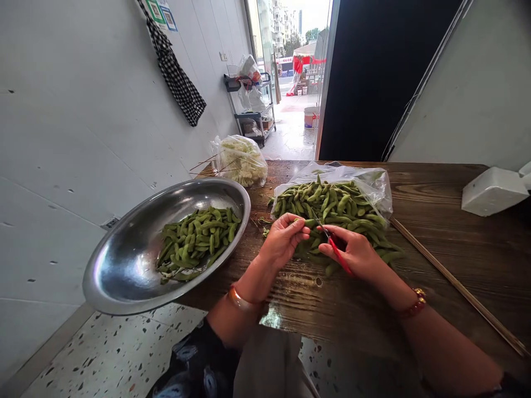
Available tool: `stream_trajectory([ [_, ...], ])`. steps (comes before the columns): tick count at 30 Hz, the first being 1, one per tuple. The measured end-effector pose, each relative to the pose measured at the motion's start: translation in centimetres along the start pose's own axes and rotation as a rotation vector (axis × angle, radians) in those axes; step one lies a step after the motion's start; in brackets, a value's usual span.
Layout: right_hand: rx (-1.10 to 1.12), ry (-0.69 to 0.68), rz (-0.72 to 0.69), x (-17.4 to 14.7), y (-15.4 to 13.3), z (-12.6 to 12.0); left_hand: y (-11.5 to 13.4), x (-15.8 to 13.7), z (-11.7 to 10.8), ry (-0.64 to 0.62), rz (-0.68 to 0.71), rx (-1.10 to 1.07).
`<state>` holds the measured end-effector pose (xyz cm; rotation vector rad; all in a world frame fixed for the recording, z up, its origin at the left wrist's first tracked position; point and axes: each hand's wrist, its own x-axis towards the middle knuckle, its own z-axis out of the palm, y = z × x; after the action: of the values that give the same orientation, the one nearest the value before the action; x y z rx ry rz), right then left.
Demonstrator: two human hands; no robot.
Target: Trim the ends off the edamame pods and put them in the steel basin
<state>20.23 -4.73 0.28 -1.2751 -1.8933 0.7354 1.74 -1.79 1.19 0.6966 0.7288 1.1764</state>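
Observation:
My left hand (pixel 286 237) pinches a green edamame pod (pixel 310 223) between thumb and fingers. In my right hand (pixel 352 251) is a pair of red-handled scissors (pixel 339 255), their blades pointing at the far end of that pod. Whether the blades touch the pod I cannot tell. Beneath and beyond both hands lies a heap of edamame pods (pixel 327 199), part of it on a clear plastic bag (pixel 378 185). To the left, a wide steel bowl (pixel 124 276) holds a smaller pile of pods (pixel 199 235).
A bag of pale cauliflower-like florets (pixel 243 160) sits behind the bowl, thin sticks beside it. Long wooden sticks (pixel 456 282) cross the right of the wooden table (pixel 431 193). A white box (pixel 493 190) stands at the far right. A cart (pixel 253 110) is by the doorway.

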Motion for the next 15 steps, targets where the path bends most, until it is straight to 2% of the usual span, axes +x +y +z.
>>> stream_trajectory([
  [9,-0.010,0.037,0.008,0.11,-0.18,0.10,-0.59,-0.24,0.38,-0.070,-0.062,0.075],
  [15,-0.008,0.021,0.002,0.05,-0.04,0.01,-0.56,-0.14,0.36,-0.056,0.004,0.129],
])
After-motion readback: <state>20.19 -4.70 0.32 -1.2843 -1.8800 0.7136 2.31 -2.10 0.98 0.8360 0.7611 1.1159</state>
